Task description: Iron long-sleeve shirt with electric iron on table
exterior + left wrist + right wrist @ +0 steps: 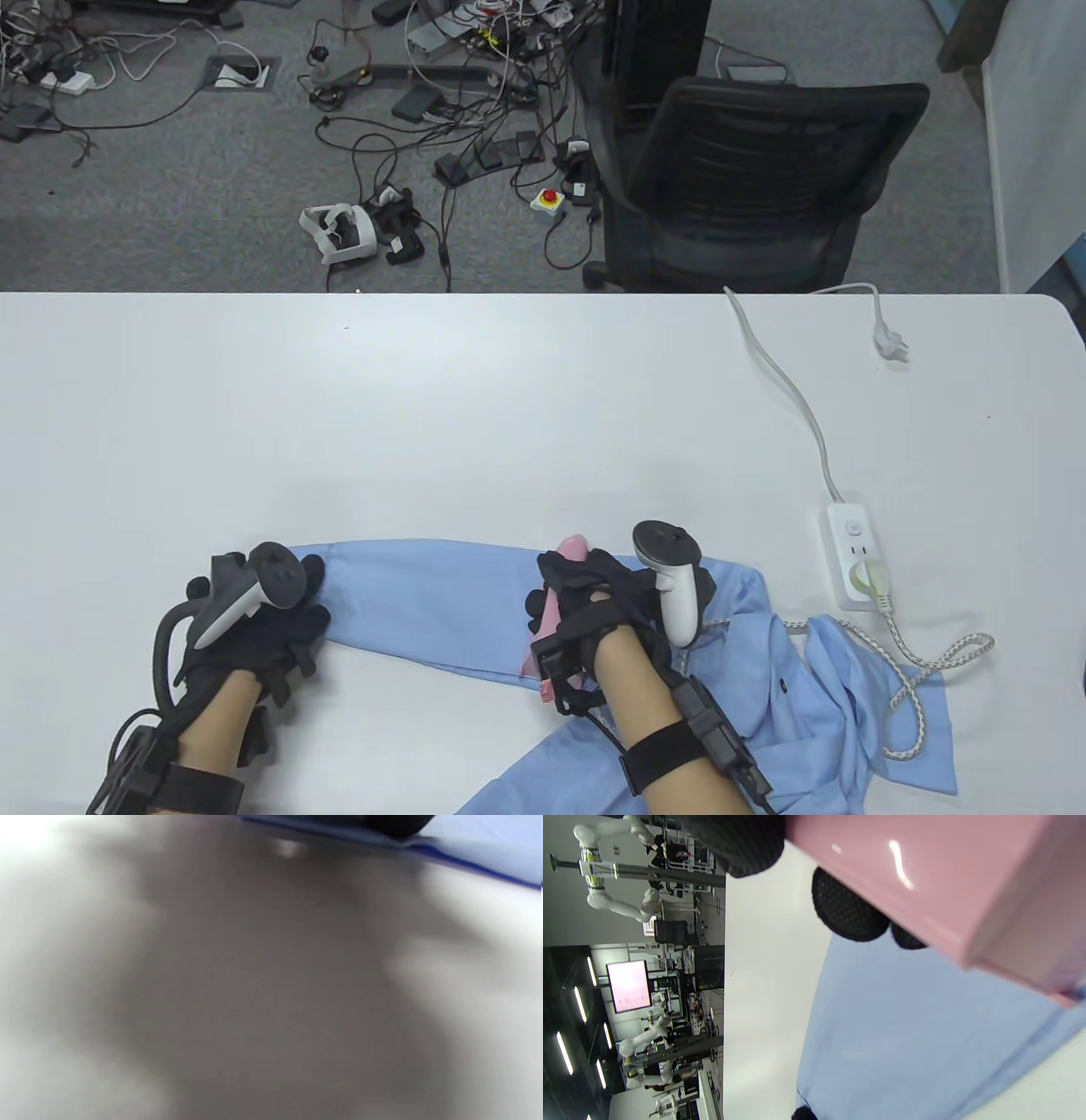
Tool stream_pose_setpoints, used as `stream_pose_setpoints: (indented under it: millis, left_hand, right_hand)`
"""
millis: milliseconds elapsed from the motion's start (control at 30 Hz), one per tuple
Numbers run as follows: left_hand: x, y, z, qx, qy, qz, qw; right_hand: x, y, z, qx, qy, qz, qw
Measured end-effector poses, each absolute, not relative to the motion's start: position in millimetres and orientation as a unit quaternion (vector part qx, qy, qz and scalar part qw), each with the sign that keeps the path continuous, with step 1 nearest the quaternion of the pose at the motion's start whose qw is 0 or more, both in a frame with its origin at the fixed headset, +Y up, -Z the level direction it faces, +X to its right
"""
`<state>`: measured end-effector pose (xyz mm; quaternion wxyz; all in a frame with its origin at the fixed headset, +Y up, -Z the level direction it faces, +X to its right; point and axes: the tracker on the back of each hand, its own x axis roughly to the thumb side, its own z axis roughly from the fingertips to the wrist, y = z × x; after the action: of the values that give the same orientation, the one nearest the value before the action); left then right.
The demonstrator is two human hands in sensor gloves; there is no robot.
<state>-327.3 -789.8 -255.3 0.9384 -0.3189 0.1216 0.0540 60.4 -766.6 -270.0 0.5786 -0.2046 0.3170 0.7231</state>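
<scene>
While the right hand (594,611) grips the pink iron (564,586) on the shirt sleeve (424,594) near the table's (509,407) front edge, the left hand (263,620) seemingly presses the cuff flat; lingering may scorch it.

Lying along the near edge of the table (424,407): shirt (441,594), sleeve stretching left. Sitting on the sleeve: iron (556,611). Resting right of it: power strip (853,552).

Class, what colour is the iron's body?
Pink; the iron shows best in the right wrist view.
</scene>
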Motion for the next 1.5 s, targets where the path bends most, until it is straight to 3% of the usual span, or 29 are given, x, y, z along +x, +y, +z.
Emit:
stream_pose_setpoints:
  millis: [100, 200, 700, 867, 1167, 1300, 1500]
  left_hand:
    - [-340.1, -790.8, -254.9, -0.318, 0.143, 0.07, 0.934]
    - [-347.3, -792.2, -254.1, -0.323, 0.153, 0.084, 0.93]
    - [-346.0, -792.6, -255.3, -0.32, 0.16, 0.084, 0.93]
    - [-347.1, -792.3, -257.0, -0.315, 0.167, 0.081, 0.931]
    - [-363.6, -793.9, -255.7, -0.299, 0.196, 0.1, 0.928]
    - [-363.7, -794.1, -256.1, -0.302, 0.198, 0.097, 0.927]
    - [-363.9, -793.7, -255.6, -0.305, 0.199, 0.102, 0.926]
  right_hand:
    - [34.7, -767.7, -270.4, -0.175, 0.337, 0.729, 0.57]
    - [35.3, -767.8, -271.1, -0.183, 0.328, 0.728, 0.574]
    - [193.5, -763.7, -233.6, -0.292, 0.235, 0.693, 0.615]
    - [180.4, -761.9, -238.1, -0.296, 0.228, 0.712, 0.595]
    - [127.0, -771.6, -264.3, -0.203, 0.293, 0.705, 0.613]
    - [144.0, -768.8, -258.5, -0.242, 0.256, 0.709, 0.611]
    - [207.1, -764.8, -244.9, -0.297, 0.204, 0.698, 0.618]
